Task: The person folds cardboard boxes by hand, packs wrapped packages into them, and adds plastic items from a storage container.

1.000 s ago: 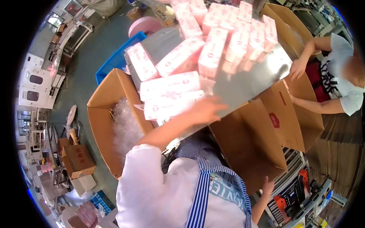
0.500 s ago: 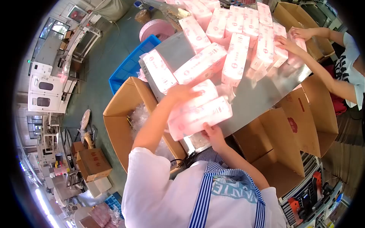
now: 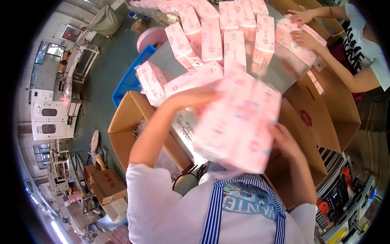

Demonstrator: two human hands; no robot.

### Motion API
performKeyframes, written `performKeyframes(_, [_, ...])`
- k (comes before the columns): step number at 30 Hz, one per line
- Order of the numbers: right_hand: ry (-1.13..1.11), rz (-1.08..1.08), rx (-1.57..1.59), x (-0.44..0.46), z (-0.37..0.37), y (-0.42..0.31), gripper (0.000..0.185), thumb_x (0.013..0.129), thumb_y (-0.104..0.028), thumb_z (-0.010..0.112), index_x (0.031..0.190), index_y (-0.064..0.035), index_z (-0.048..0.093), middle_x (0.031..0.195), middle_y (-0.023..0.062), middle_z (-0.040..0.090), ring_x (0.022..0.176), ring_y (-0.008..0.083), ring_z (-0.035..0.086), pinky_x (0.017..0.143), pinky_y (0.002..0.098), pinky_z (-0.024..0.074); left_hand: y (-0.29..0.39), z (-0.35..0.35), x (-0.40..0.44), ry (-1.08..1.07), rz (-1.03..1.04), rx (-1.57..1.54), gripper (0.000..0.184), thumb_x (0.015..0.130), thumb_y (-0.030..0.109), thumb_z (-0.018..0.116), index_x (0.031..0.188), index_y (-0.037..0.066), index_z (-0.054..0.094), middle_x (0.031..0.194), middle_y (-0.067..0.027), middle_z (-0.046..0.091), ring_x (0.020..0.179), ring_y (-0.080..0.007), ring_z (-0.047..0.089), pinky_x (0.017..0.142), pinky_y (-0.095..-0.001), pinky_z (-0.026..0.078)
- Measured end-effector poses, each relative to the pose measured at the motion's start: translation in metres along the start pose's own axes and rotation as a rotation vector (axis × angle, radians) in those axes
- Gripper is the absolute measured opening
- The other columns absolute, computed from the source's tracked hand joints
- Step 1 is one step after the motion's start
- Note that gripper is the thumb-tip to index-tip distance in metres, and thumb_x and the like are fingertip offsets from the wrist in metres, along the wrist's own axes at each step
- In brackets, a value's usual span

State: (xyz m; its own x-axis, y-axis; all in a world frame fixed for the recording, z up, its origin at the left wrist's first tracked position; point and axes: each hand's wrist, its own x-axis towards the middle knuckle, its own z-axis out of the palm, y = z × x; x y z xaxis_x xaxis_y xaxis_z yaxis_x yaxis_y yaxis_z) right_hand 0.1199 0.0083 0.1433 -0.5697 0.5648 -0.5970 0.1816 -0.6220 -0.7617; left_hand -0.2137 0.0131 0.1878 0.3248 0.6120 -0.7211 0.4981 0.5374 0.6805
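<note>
Held packs (image 3: 237,128): I read 2 pink packs side by side, slightly blurred, in front of the striped apron (image 3: 213,207) at the table's near side.
Left hand (image 3: 199,99): gripping the packs at their far left edge, fingers curled partly out of my sight.
Right hand (image 3: 284,140): pressed on their right side, gripping from opposite the left.
Metal table (image 3: 160,57): loose packs (image 3: 211,40) spread toward its far side.
Cartons: an open right carton (image 3: 313,163) lies just beyond the right hand; a left carton (image 3: 123,116) stands beside the left forearm.
Co-worker's hands (image 3: 304,39): at far right, 2 of them on other packs (image 3: 290,48).
Step in hand: I judge it a 2-handed carry.
Next move: to me, it calls for even pressure from 2 sides, so the packs don't slide apart.
</note>
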Motion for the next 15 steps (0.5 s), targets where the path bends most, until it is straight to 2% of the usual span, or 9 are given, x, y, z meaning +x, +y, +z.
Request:
performKeyframes(1, [-0.118, 0.002, 0.09, -0.009, -0.036, 0.018, 0.058, 0.087, -0.043, 0.056, 0.12, 0.0032, 0.048, 0.109, 0.0114, 0.059, 0.088, 0.0165, 0.061, 0.066, 0.0277, 0.053, 0.013, 0.014, 0.021, -0.08, -0.014, -0.03, 0.072, 0.084, 0.057, 0.051, 0.131, 0.003, 0.042, 0.099, -0.0131, 0.06, 0.079, -0.0197, 0.065, 0.056, -0.0338, 0.054])
performKeyframes(3, [-0.02, 0.074, 0.137, -0.04, -0.078, 0.039, 0.057, 0.088, -0.042, 0.055, 0.122, 0.0044, 0.048, 0.116, 0.0112, 0.057, 0.106, 0.0169, 0.054, 0.092, 0.0301, 0.0424, 0.03, 0.054, 0.064, -0.325, -0.083, -0.111, 0.079, 0.083, 0.062, 0.049, 0.134, 0.002, 0.036, 0.1, -0.0232, 0.06, 0.071, -0.0289, 0.067, 0.056, -0.0353, 0.056])
performKeyframes(4, [-0.02, 0.097, 0.162, -0.047, -0.101, 0.06, 0.058, 0.088, -0.041, 0.056, 0.124, 0.0049, 0.047, 0.118, 0.012, 0.056, 0.107, 0.0162, 0.054, 0.093, 0.0301, 0.0424, 0.04, 0.077, 0.083, -0.374, -0.148, -0.066, 0.085, 0.081, 0.064, 0.049, 0.137, 0.003, 0.03, 0.103, -0.0262, 0.059, 0.074, -0.0304, 0.067, 0.062, -0.0363, 0.056])
performKeyframes(6, [0.15, 0.142, 0.289, -0.049, -0.115, 0.094, 0.055, 0.087, -0.04, 0.057, 0.121, 0.0036, 0.05, 0.112, 0.0098, 0.059, 0.101, 0.0156, 0.056, 0.088, 0.0303, 0.0452, 0.033, 0.119, 0.139, -0.549, -0.23, -0.086, 0.084, 0.079, 0.063, 0.053, 0.134, 0.002, 0.036, 0.106, -0.0244, 0.058, 0.088, -0.0297, 0.064, 0.066, -0.0382, 0.056])
performKeyframes(8, [0.142, 0.199, 0.251, -0.027, -0.144, 0.147, 0.05, 0.087, -0.038, 0.058, 0.117, 0.002, 0.052, 0.104, 0.0073, 0.061, 0.094, 0.0161, 0.059, 0.081, 0.0311, 0.048, 0.017, 0.149, 0.187, -0.554, -0.152, 0.021, 0.073, 0.079, 0.049, 0.055, 0.132, 0.001, 0.037, 0.111, -0.0237, 0.055, 0.094, -0.0326, 0.06, 0.073, -0.0383, 0.052])
performKeyframes(10, [0.225, 0.115, 0.131, 0.002, -0.135, 0.183, 0.044, 0.083, -0.027, 0.064, 0.117, -0.0018, 0.053, 0.105, 0.0055, 0.061, 0.089, 0.015, 0.059, 0.079, 0.0302, 0.049, -0.013, 0.171, 0.23, -0.437, 0.141, 0.524, 0.064, 0.078, 0.035, 0.056, 0.129, 0.0, 0.039, 0.116, -0.0231, 0.052, 0.099, -0.0356, 0.056, 0.08, -0.0385, 0.049])
performKeyframes(12, [0.323, -0.157, 0.035, 0.041, -0.113, 0.234, 0.06, 0.076, -0.025, 0.07, 0.124, -0.0001, 0.045, 0.115, 0.0087, 0.055, 0.103, 0.0208, 0.053, 0.089, 0.0333, 0.0434, -0.059, 0.196, 0.258, -0.159, 0.362, 1.103, 0.057, 0.077, 0.021, 0.058, 0.127, 0.0, 0.041, 0.122, -0.0225, 0.049, 0.105, -0.0386, 0.052, 0.087, -0.0386, 0.045])
performKeyframes(13, [0.452, -0.246, -0.034, 0.052, -0.099, 0.247, 0.072, 0.072, -0.024, 0.074, 0.129, 0.0009, 0.038, 0.124, 0.0111, 0.048, 0.113, 0.023, 0.047, 0.095, 0.0345, 0.0384, -0.068, 0.21, 0.257, -0.065, 0.089, 1.055, 0.048, 0.083, 0.021, 0.048, 0.125, -0.003, 0.044, 0.125, -0.0268, 0.045, 0.114, -0.0432, 0.045, 0.09, -0.0415, 0.042])
performKeyframes(15, [0.477, -0.079, 0.014, 0.08, -0.09, 0.292, 0.075, 0.071, -0.019, 0.073, 0.132, 0.0004, 0.034, 0.131, 0.0132, 0.043, 0.12, 0.0243, 0.042, 0.098, 0.0341, 0.0358, -0.156, 0.251, 0.276, 0.471, 0.209, 1.15, 0.045, 0.086, 0.02, 0.043, 0.125, -0.003, 0.044, 0.13, -0.0236, 0.043, 0.118, -0.0389, 0.043, 0.091, -0.0414, 0.042])
